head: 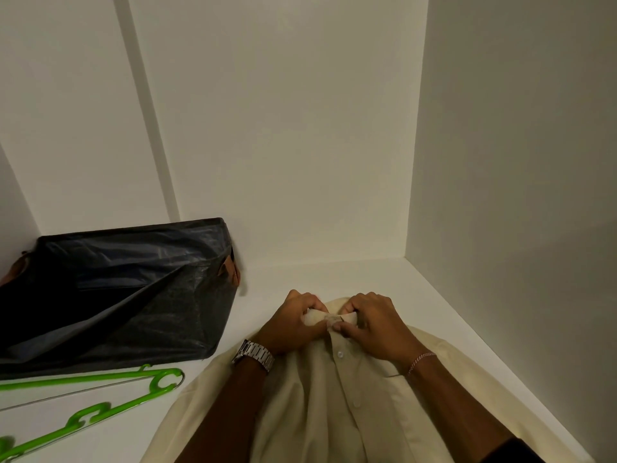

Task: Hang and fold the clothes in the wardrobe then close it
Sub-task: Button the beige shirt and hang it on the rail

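Shirt [337,396] lies front-up on the wardrobe shelf [300,272], soft and light; my left hand [293,324] and right hand [375,324] pinch its collar [329,317], the firmest place to hold.

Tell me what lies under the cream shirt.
The cream shirt lies spread on the white wardrobe shelf, bare around it. Both hands, left hand and right hand, pinch its collar. Whatever is beneath the fabric is hidden.
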